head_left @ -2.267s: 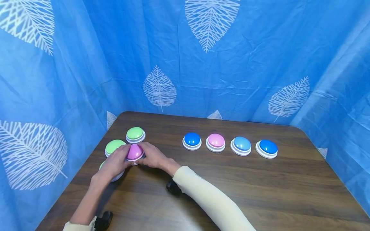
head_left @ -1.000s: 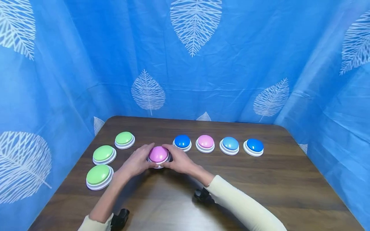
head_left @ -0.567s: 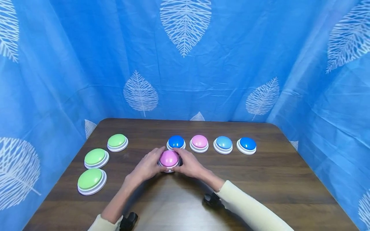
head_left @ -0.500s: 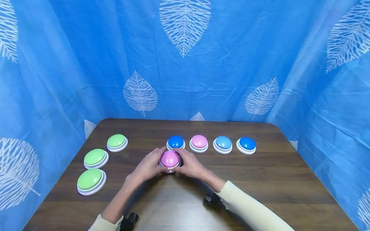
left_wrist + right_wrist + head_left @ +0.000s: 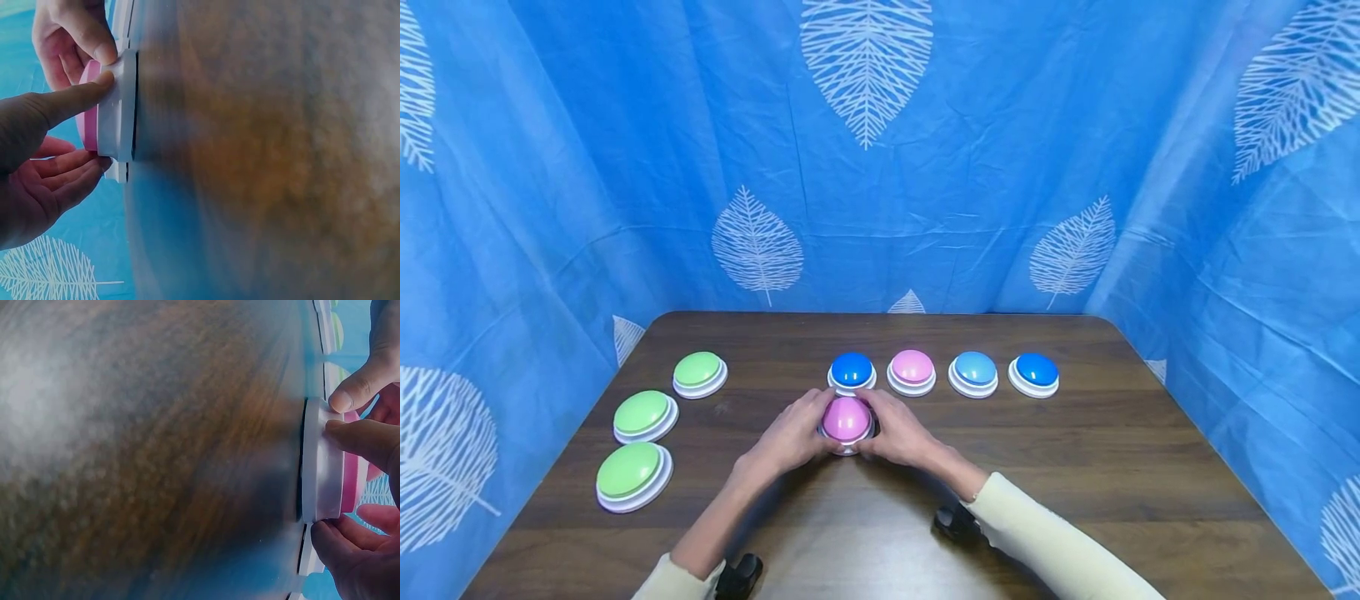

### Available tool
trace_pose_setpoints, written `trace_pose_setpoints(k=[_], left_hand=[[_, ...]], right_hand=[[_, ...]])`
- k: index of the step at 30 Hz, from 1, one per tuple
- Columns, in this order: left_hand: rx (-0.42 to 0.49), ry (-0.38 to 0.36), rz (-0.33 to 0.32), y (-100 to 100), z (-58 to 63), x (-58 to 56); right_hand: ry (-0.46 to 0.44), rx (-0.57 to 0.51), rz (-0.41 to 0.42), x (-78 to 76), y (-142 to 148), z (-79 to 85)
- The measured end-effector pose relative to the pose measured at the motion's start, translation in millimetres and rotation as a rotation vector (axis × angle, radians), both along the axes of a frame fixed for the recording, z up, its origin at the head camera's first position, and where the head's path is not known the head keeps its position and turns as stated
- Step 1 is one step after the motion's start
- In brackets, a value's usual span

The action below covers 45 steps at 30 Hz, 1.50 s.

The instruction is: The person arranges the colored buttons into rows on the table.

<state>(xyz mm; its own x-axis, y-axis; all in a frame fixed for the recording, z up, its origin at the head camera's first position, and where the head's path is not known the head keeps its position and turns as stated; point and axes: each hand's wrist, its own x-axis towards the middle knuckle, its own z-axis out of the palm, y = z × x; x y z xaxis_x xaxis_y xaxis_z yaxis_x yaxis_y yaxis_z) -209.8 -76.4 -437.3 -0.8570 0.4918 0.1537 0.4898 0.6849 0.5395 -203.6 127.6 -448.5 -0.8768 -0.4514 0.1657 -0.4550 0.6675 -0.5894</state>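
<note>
Head view: the left hand [image 5: 793, 429] and right hand [image 5: 898, 429] grip a pink button [image 5: 847, 419] by its white base [image 5: 322, 469] from opposite sides, at lower centre. A row of four buttons [image 5: 912, 367] extends above it toward the right; three green buttons [image 5: 640, 411] occupy the lower left.

The held button [image 5: 847, 419] is pink and white, the curtain [image 5: 992, 150] blue with white leaves [image 5: 868, 71].

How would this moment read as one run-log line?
left hand: grips nearer pink button; right hand: grips it too; just beyond it: dark-blue button; at left: three green buttons
</note>
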Motion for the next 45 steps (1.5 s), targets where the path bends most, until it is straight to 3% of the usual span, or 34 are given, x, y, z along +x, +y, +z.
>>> trace_pose_setpoints(k=[10,24,32,38,45], left_hand=[[-0.008,-0.009,0.006,-2,1.0,1.5],[-0.022,-0.105,0.040,-4,3.4,1.9],[0.007,-0.116,0.048,-11,2.6,3.9],[-0.062,-0.107,0.110,-29,14.4,8.8],[-0.117,-0.064,0.186,-74,33.2,20.0]], right_hand=[[-0.002,0.003,0.005,-0.3,-2,-0.9],[-0.033,0.005,-0.003,0.9,-3,-3.7],[-0.028,0.012,0.020,-0.7,-3,-0.2],[0.004,0.042,0.006,-3.7,-10,10.9],[0.025,0.061,0.084,-4.5,-38,22.9]])
